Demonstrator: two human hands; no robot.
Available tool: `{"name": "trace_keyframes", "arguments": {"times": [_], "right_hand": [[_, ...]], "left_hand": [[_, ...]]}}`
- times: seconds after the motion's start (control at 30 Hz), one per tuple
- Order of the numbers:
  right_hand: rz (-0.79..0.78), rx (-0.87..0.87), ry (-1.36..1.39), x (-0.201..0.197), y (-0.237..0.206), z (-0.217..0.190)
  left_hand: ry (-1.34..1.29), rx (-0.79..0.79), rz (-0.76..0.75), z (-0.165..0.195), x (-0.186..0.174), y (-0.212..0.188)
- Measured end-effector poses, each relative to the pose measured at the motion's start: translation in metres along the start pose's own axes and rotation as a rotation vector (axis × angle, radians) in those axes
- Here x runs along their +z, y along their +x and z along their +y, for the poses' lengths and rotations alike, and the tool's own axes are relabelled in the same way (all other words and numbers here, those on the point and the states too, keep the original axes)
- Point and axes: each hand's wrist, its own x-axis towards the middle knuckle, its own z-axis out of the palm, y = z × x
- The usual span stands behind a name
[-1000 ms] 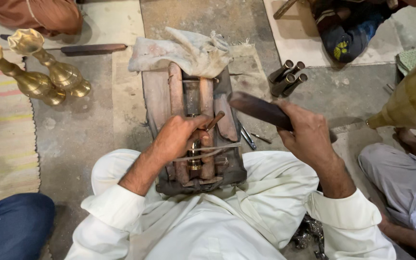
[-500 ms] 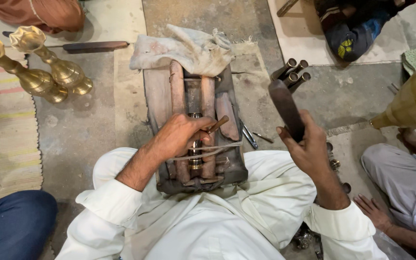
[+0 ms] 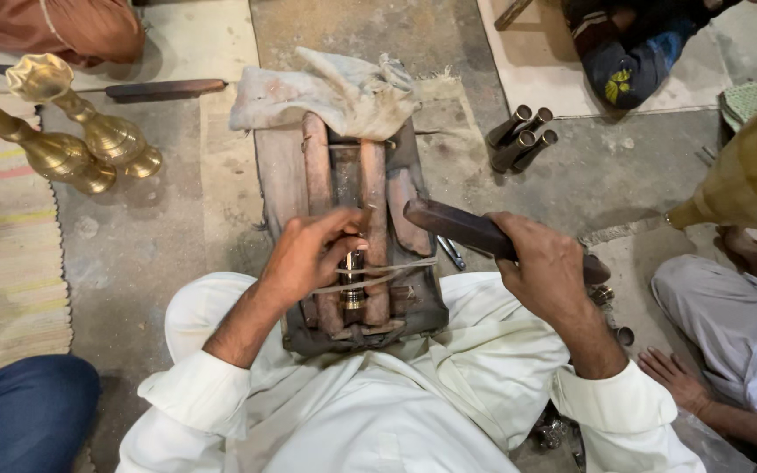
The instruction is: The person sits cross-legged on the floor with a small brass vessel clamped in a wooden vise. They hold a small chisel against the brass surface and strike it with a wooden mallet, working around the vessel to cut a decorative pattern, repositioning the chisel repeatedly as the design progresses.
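Head view, seated worker in white. Nearest, a wooden block [image 3: 284, 188] with grooves lies on the floor between the knees. The left hand [image 3: 307, 254] rests on it, fingers pinched together on a thin punch [image 3: 363, 221] above a small brass piece [image 3: 354, 285] set in the middle groove. The right hand [image 3: 547, 273], just right of the block, has its grip closed round a dark wooden mallet [image 3: 449, 226], whose head points left, over the block's right edge. Beyond, a cloth [image 3: 330, 88] covers the block's far end; four dark tubes [image 3: 523, 136] lie to the right. Far left stand two brass stands [image 3: 81, 140]. Another person's hand [image 3: 676, 377] rests at lower right.
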Motion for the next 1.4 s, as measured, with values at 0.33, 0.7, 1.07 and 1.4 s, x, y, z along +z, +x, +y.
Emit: {"name": "trace_keyframes", "arguments": {"times": [0.33,0.7,1.07,1.4], "right_hand": [[0.193,-0.136,0.113,-0.01,0.035,-0.027],[0.137,-0.186,0.097,-0.014,0.043,-0.032],[0.217,-0.066,0.187,-0.012,0.025,-0.006],[0.1,0.065,0.174,0.024,0.0,0.006]], "left_hand": [[0.0,-0.015,0.106,-0.019,0.018,-0.017],[0.079,0.01,0.099,-0.009,0.022,-0.015],[0.305,0.069,-0.012,0.004,0.019,-0.007],[0.468,0.107,-0.231,0.004,0.021,0.019]]}}
